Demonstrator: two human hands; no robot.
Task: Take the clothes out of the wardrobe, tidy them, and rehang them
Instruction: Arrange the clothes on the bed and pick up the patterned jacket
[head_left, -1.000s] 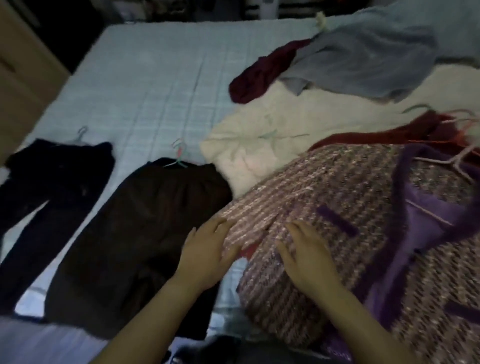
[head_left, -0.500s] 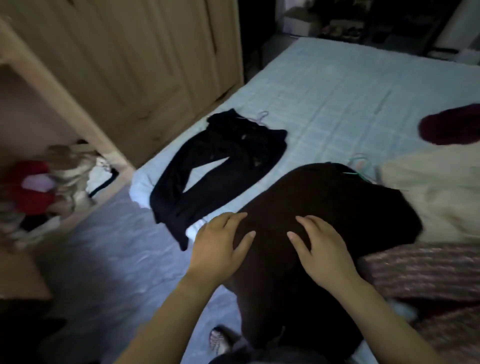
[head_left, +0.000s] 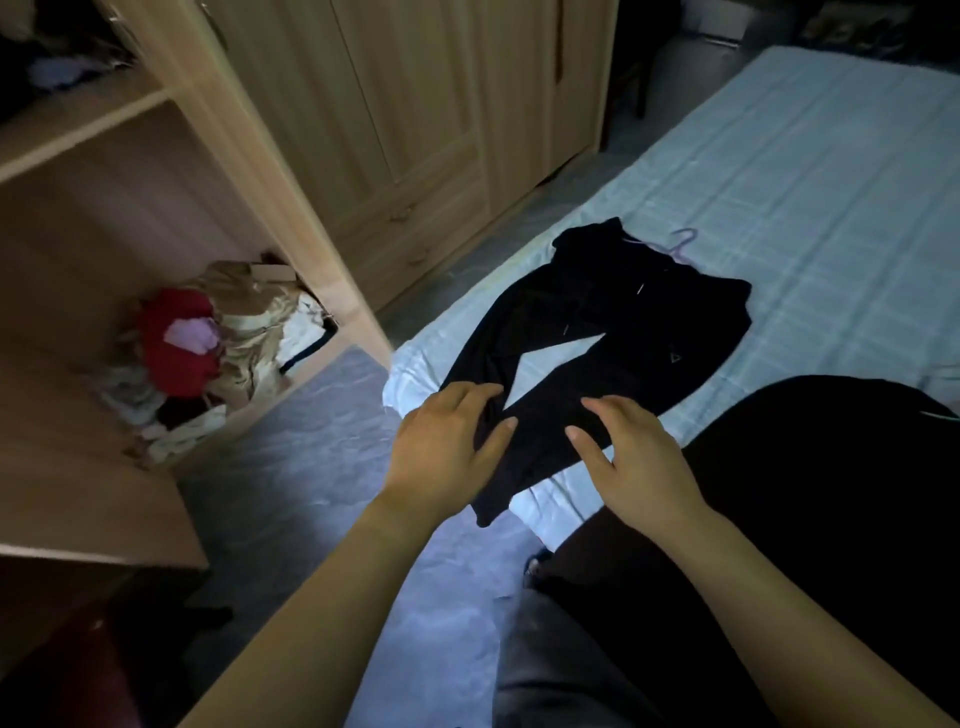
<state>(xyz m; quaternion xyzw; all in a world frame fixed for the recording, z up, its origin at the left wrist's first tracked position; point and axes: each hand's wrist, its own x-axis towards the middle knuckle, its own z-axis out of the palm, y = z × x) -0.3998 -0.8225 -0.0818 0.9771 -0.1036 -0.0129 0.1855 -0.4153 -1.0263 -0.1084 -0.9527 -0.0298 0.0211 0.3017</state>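
A pair of black drawstring trousers is laid flat on the pale blue checked bed, with a lilac hanger at the waist. The leg ends are touched by the left hand and right hand, fingers spread and relaxed, nothing grasped.

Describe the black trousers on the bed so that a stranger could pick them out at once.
Start at the pale blue bed beside the wooden wardrobe and go to its near corner on the wardrobe side. The black trousers lie flat there, with sheet showing between their legs. Those parted legs and the purple hanger at the waist set them apart from the bigger dark garment to their right.
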